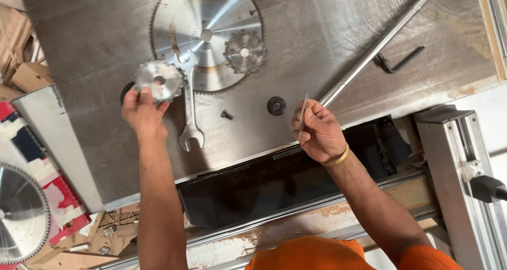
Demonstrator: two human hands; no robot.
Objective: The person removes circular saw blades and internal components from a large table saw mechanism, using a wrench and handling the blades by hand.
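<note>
A scuffed grey steel saw table (95,59) lies under me; my left hand (141,111) grips a small toothed silver saw blade (157,80) at the edge of the large round silver saw blade (206,35), beside a steel open-ended spanner (189,98); my right hand (317,130) pinches a thin flat metal strip (303,114) upright, near a small black round washer (276,106).

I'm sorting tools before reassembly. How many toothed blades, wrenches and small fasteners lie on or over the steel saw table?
Large toothed circular saw blade: 1
Small toothed cutter discs: 2, one on the big blade, one in the left hand at
Silver open-ended wrench: 1
Black L-shaped hex key: 1
Small dark bolt: 1
Black round washer: 1
Total: 7
</note>
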